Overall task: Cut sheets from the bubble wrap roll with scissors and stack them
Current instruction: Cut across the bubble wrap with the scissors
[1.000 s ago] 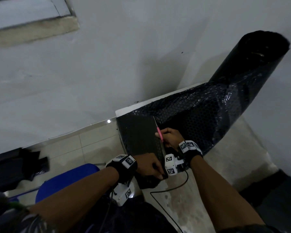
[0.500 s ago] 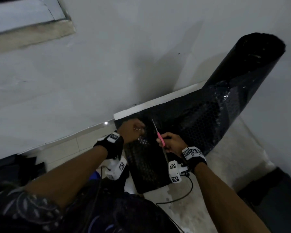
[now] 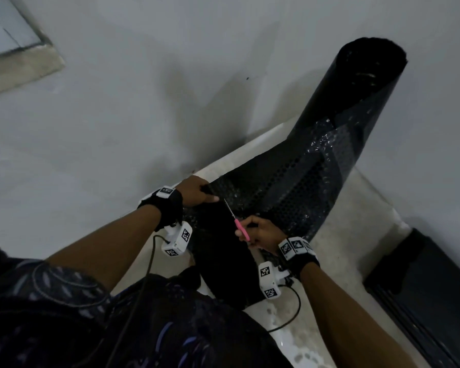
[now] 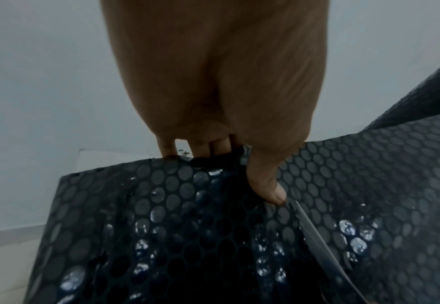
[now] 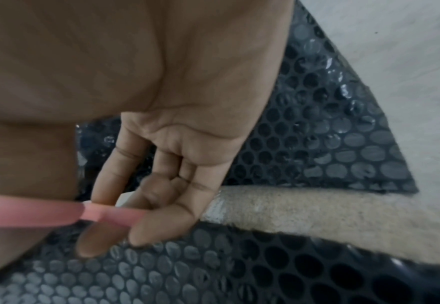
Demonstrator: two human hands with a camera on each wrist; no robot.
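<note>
The black bubble wrap roll stands tilted in the corner against the wall, its unrolled web sweeping down and across the ledge. The sheet at the free end hangs dark over the near edge, bubbles glinting on its surface. The pink-handled scissors lie along the cut line, thin blades pointing toward the far edge of the wrap.

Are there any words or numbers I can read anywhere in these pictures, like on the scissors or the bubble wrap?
No readable words or numbers anywhere.
Wrist bands: only black-and-white square code patterns, no letters.
Pink-handled scissors: no brand or label shows.
Black bubble wrap: only bubbles, no print.
Wall: bare, no sign.
</note>
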